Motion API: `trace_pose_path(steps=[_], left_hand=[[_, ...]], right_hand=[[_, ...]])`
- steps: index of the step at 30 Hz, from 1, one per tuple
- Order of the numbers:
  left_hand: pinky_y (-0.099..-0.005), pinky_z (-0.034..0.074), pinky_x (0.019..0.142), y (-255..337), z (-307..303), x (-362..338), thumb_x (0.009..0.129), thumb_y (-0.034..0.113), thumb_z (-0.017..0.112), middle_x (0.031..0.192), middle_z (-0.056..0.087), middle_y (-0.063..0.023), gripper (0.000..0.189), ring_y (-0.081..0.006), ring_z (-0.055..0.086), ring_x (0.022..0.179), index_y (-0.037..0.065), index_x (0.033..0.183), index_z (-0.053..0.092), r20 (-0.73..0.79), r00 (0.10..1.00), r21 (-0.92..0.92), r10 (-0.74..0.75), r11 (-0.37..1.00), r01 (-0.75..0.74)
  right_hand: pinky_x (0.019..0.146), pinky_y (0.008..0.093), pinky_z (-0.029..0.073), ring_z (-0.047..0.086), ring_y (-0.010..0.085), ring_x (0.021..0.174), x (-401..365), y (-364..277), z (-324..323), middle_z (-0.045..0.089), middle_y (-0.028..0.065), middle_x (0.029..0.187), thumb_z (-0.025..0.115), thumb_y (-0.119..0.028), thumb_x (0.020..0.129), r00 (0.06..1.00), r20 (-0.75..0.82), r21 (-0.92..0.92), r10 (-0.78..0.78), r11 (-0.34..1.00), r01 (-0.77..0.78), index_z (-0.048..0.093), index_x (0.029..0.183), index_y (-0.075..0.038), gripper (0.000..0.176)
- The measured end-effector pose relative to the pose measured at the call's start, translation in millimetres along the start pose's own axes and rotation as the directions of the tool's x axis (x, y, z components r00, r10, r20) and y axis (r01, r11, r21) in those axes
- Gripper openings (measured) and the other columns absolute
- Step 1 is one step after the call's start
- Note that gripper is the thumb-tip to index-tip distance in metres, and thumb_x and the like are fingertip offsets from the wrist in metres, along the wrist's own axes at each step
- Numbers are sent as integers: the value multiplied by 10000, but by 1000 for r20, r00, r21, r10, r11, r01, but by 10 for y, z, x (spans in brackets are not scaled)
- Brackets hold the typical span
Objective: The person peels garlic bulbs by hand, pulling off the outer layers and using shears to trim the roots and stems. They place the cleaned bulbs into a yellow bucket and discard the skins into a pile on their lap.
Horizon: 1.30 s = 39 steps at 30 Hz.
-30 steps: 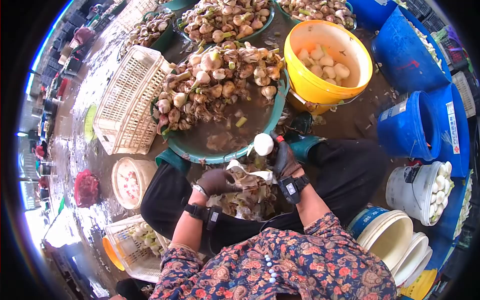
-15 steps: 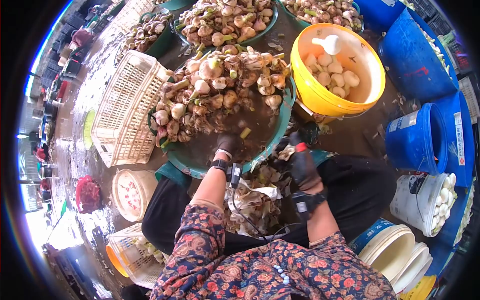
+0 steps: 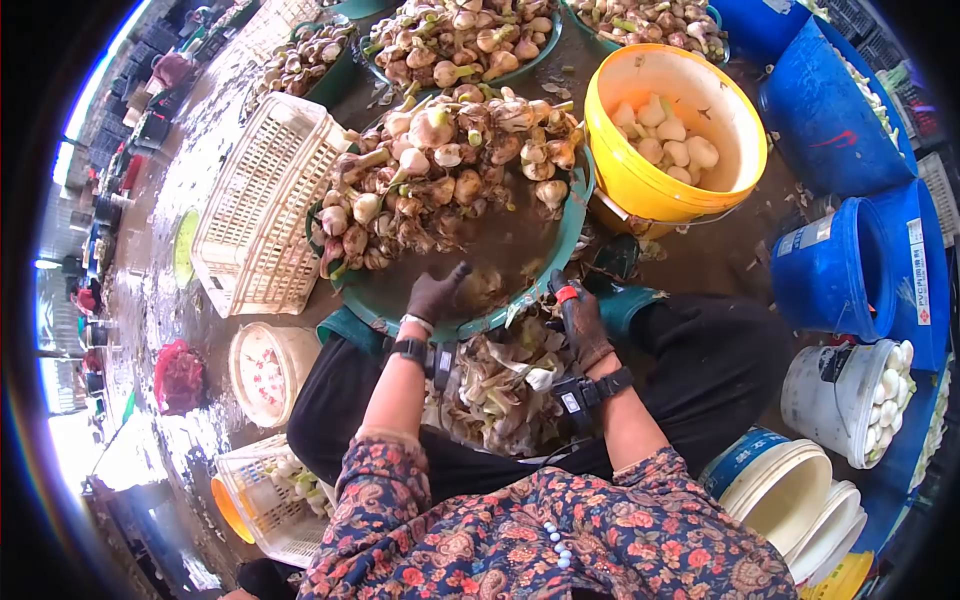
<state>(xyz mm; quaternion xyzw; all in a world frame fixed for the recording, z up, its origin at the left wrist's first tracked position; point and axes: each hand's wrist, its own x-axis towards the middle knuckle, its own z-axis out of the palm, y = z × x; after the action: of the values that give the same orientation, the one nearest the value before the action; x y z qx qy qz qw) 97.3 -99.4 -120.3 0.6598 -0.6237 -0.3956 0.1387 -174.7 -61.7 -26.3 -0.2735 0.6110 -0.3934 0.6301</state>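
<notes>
My left hand (image 3: 436,299), in a dark glove, is over the near side of a green basin (image 3: 571,243), fingers apart and no bulb in its grasp. Just beyond it, a blurred brownish garlic bulb (image 3: 487,286) lies in the basin. Unpeeled garlic bulbs (image 3: 432,128) with stem stubs are heaped along the basin's far side. At the basin's near right rim is my right hand (image 3: 584,325), gloved and curled, with a red band near its dark tip. What it grips, if anything, cannot be made out. Below, between my legs, lie papery garlic skins (image 3: 497,395).
A yellow bucket (image 3: 640,181) with peeled bulbs stands right of the basin. Blue tubs (image 3: 835,120), a blue bucket (image 3: 815,275) and a white bucket (image 3: 817,400) of peeled garlic line the right. A white plastic crate (image 3: 260,205) is at left; more garlic-filled basins stand beyond.
A white bulb seen above the bucket's pile is no longer there. My left hand has turned, its fingers now spread. The right hand has moved left, toward the basin's near rim.
</notes>
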Motion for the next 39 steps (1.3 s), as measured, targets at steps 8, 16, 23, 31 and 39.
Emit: trace_pose_path(steps=[8,16,23,31,39], left_hand=[[-352,460,799,313,700,586,873,340,523,1062,628,-153,372,-261,603,909,80,1129,599,380,924,226,-39,973,-52],[-351,499,723,953,364,-197,762,264,645,896,660,-179,363,-278,648,789,49,1054,631,81,997,-20,-9,1000,11],[-381,480,823,1350,114,-1133,714,216,688,992,629,-179,321,-325,607,937,37,975,635,447,742,-66,500,845,-530],[-317,466,823,448,214,40,723,277,718,1054,611,-143,441,-209,573,937,41,1079,604,153,980,-263,-124,951,161],[-303,465,813,901,244,38,714,300,741,1015,639,-83,524,-151,581,898,13,1123,583,380,921,-375,-87,895,240]], right_hand=[[494,232,397,415,58,571,76,22,117,452,-55,654,582,-454,858,997,27,89,75,993,-77,603,815,-118,340],[523,238,374,424,53,594,121,129,32,527,-43,699,601,-379,865,998,50,88,-37,996,33,631,850,-80,301],[526,237,370,427,52,610,113,67,-8,503,-52,683,612,-381,860,990,53,-16,-129,991,130,634,870,-71,311],[515,233,383,432,42,600,142,69,-28,502,-46,688,601,-353,873,993,38,48,-113,993,111,612,827,-83,274],[615,219,405,458,42,708,203,200,47,569,-41,789,592,-321,890,997,49,-8,62,998,-62,651,928,-38,292]])
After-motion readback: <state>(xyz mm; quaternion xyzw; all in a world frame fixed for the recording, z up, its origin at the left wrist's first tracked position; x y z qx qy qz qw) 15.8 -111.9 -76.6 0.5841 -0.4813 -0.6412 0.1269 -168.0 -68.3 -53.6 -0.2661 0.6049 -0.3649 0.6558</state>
